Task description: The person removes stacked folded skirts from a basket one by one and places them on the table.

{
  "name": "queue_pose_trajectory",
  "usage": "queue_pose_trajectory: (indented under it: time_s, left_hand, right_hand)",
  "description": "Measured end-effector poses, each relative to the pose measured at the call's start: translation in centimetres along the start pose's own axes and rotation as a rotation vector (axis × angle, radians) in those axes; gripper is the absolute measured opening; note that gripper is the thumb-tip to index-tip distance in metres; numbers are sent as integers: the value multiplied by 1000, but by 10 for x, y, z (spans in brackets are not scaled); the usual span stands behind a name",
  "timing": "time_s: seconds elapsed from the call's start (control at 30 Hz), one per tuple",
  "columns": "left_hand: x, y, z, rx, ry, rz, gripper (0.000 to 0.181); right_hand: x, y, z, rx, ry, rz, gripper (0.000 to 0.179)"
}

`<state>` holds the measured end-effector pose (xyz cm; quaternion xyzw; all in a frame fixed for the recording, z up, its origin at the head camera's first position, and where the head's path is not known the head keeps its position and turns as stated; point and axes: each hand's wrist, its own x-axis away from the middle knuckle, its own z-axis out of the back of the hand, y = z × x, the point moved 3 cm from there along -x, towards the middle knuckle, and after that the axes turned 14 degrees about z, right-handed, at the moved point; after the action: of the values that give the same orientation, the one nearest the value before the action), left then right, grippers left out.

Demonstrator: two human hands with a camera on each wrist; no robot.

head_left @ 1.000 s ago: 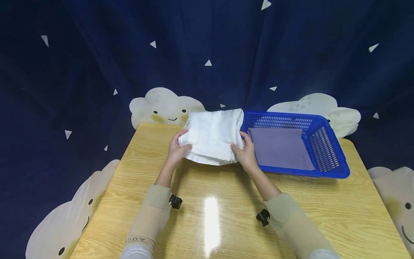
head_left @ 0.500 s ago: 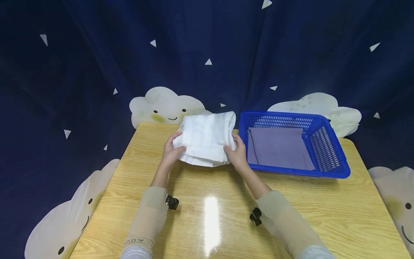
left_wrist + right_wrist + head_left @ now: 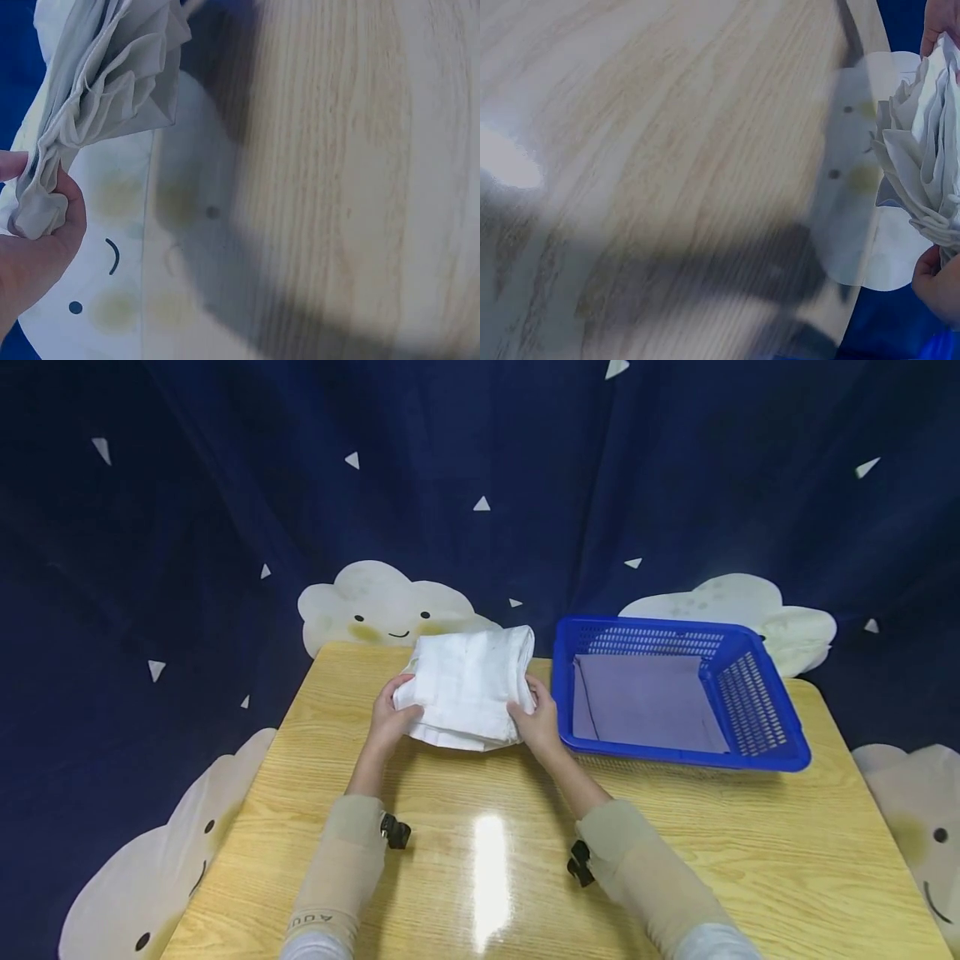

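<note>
Head view: one white cloth (image 3: 468,689), folded in layers, at the centre of my view, over the far edge of the table (image 3: 787,843); my left hand (image 3: 391,714) on its near corner at 8 o'clock, my right hand (image 3: 537,722) on the other at 4 o'clock, each with the thumb on top and fingers wrapped beneath. One blue basket (image 3: 675,753) at 3 o'clock from the cloth, near my right hand but apart from the cloth, with a flat purple cloth (image 3: 641,702) inside. One dark blue curtain (image 3: 480,427), with white shapes, at 12 o'clock. Left wrist view: my left hand at 8 o'clock, thumb and fingers closed about a bunched corner, no gap left but the fabric's own thickness; loose pleats fan out at 10 o'clock, apparently clear of the wood. Right wrist view: my right hand at 4 o'clock, gripping the lower end of the stack, its fingertips cut off by the frame; my left hand on the far end at 2 o'clock. Step in hand, as I judge it: a two-handed hold of the folded bundle off the table. Next move, by my estimate: both ends level, layers pinched together, fingers loosened only once the underside has support.
</note>
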<state>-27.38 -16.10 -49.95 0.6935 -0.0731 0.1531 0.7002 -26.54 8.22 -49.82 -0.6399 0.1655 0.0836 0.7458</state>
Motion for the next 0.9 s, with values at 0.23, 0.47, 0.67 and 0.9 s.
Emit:
queue_pose_trajectory:
  time_s: [0.23,0.47,0.67,0.9]
  left_hand:
    - [-4,-7,5,-7,-9,4,59]
    - [-1,-9,7,-20,-25,37,60]
    - [-9,-21,9,-18,-18,38,61]
    - [-11,-26,7,-25,-15,58,62]
  right_hand:
    - [3,8,-5,5,-29,-38,54]
    - [9,5,-7,-72,-39,-60,55]
    - [11,27,-11,-61,-15,-83,55]
    - [11,31,-12,-45,-6,-122,56]
